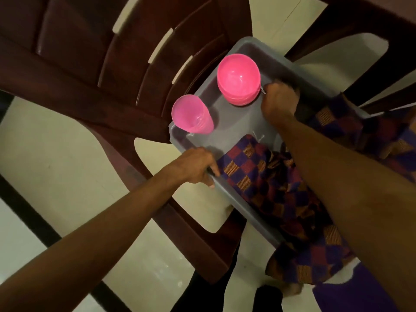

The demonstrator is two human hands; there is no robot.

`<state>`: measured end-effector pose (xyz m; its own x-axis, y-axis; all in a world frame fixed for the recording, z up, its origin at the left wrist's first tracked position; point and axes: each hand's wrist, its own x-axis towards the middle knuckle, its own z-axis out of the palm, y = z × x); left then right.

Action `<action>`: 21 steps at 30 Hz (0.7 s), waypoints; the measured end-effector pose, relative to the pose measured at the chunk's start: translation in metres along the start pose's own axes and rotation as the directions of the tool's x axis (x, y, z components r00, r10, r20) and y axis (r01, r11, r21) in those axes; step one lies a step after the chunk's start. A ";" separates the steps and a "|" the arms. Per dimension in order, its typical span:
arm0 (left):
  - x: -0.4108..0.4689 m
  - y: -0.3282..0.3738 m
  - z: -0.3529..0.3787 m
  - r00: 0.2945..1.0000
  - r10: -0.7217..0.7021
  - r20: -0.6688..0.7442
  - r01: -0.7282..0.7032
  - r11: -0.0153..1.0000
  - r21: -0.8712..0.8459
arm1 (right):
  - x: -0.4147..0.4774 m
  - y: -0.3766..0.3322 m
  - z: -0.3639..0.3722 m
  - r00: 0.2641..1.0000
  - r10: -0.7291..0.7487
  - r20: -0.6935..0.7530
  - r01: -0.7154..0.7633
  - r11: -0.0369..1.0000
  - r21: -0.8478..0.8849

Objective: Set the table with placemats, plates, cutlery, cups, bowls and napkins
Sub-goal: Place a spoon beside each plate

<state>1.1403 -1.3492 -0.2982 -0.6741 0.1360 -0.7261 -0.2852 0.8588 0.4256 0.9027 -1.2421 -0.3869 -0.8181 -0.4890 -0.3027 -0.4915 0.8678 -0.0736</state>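
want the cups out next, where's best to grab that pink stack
Wrap fingers round the outside of the pink cups just under the rim, coming from above on the side facing the bowls. The stack stands mouth up in the tray corner, with the tray wall close behind it and bare floor on the bowl side.

Dark maroon plastic chair, slotted back, on glossy cream floor; second chair upper right. Lighting dim.

Both arms out, L hand & R hand fingers curled.
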 end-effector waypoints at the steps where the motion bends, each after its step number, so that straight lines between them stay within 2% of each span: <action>1: 0.000 0.000 -0.001 1.000 -0.001 0.005 0.001 1.000 -0.001 | 0.000 0.001 0.000 0.999 0.035 0.001 -0.035 0.999 0.021; 3: 0.000 0.001 -0.001 1.000 -0.006 0.007 0.006 1.000 -0.005 | -0.002 0.003 0.000 0.992 0.121 0.031 -0.124 0.983 0.133; 6: 0.001 0.001 -0.002 0.999 -0.035 0.006 0.035 0.999 -0.027 | -0.012 0.008 -0.007 0.965 0.230 0.125 -0.260 0.905 0.336; 10: -0.002 0.004 -0.002 0.999 -0.044 0.011 0.044 0.997 -0.057 | -0.039 0.022 -0.020 0.942 0.277 0.191 -0.335 0.824 0.456; 12: -0.005 0.010 -0.001 0.999 -0.031 -0.012 0.030 0.997 -0.071 | -0.059 0.030 -0.027 0.930 0.297 0.216 -0.367 0.737 0.567; 14: -0.010 0.023 0.002 0.994 0.012 -0.108 -0.030 0.986 -0.163 | -0.084 0.038 -0.041 0.922 0.287 0.262 -0.387 0.620 0.683; 16: -0.018 0.044 0.005 0.965 0.028 -0.262 -0.107 0.949 -0.296 | -0.118 0.045 -0.056 0.922 0.265 0.282 -0.385 0.558 0.735; 19: -0.029 0.088 0.008 0.833 0.032 -0.552 -0.205 0.945 -0.254 | -0.175 0.055 -0.077 0.930 0.207 0.303 -0.367 0.505 0.781; 21: -0.037 0.122 0.003 0.743 0.050 -0.667 -0.235 0.953 -0.191 | -0.211 0.061 -0.092 0.941 0.164 0.297 -0.339 0.487 0.805</action>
<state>1.1324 -1.2477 -0.2204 -0.9699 -0.1856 -0.1576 -0.2429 0.6923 0.6794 1.0177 -1.0940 -0.2402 -0.7613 -0.2915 -0.5792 0.2781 0.6601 -0.6978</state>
